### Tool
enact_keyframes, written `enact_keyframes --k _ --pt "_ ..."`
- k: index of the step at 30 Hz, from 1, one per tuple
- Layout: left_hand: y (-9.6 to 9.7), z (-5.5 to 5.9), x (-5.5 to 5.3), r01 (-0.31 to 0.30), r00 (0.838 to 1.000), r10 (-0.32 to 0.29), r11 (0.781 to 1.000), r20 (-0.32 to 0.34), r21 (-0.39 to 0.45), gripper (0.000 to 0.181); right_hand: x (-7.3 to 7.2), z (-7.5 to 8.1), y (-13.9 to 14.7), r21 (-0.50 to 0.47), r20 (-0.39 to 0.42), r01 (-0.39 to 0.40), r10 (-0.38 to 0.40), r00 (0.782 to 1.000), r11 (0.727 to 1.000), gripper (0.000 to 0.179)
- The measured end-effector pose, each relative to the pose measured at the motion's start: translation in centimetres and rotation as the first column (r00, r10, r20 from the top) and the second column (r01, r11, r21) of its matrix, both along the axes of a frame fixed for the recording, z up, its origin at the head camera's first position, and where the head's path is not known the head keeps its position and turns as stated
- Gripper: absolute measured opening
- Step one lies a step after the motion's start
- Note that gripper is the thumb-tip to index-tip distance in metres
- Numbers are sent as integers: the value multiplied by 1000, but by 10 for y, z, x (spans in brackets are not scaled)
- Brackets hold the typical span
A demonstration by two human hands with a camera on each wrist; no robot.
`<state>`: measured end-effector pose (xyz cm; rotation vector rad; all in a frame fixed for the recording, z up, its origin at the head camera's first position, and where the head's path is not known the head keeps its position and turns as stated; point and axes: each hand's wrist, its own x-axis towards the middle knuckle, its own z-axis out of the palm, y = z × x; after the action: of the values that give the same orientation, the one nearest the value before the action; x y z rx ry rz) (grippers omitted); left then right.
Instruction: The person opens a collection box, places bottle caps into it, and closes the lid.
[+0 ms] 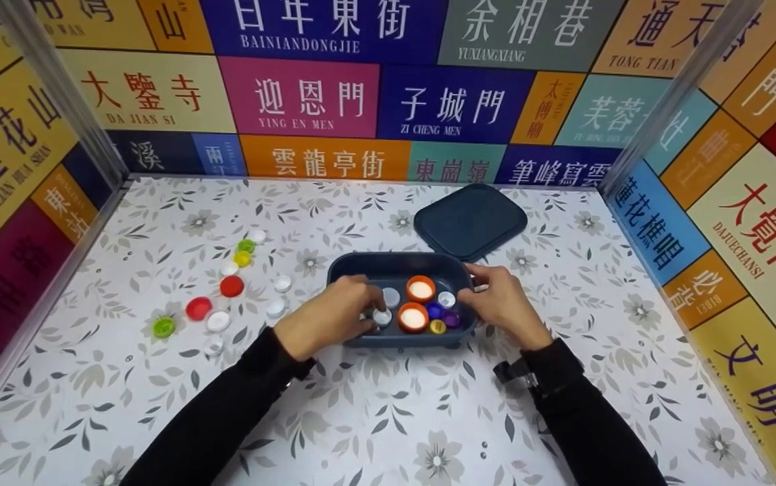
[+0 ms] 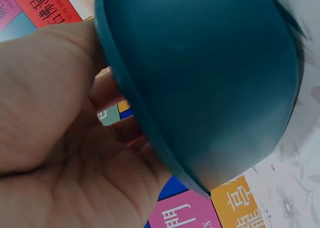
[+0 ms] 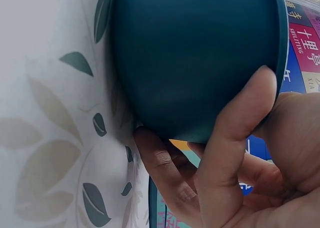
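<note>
A dark blue-green plastic box (image 1: 401,341) stands on the table with its top uncovered. My left hand (image 1: 330,312) reaches over its left end, fingers bent down inside, and pinches a white bottle cap (image 1: 381,317). In the left wrist view the box wall hides those fingertips. My right hand (image 1: 501,304) grips the box's right end; in the right wrist view its thumb (image 3: 245,106) lies along the outer wall. Inside the box are orange caps (image 1: 413,317), whitish caps (image 1: 391,297), a blue cap (image 1: 435,310), a purple cap (image 1: 451,318) and a gold cap (image 1: 437,327).
Left of the box lie several loose caps, among them a red cap (image 1: 231,286), a yellow cap (image 1: 242,258), a green cap (image 1: 164,327) and a white cap (image 1: 218,320). A dark flat lid (image 1: 471,221) lies behind the box. Printed panels (image 1: 300,98) wall the floral-patterned table.
</note>
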<state>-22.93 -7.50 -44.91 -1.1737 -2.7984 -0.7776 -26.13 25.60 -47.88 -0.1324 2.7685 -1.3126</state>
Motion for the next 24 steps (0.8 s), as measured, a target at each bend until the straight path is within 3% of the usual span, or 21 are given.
enact_keyframes --k 12,18,24 --pt "-18 16 -6 -86 996 83 992 35 96 17 -2 0 1 35 -25 -7 8 1000 999 66" --pt "-30 18 -13 -182 982 176 976 64 120 23 0 -1 1 21 -14 -6 7 1000 1000 66" --pt "-50 26 -24 -257 966 254 957 41 135 28 -2 0 2 25 -14 -10 10 1000 1000 65"
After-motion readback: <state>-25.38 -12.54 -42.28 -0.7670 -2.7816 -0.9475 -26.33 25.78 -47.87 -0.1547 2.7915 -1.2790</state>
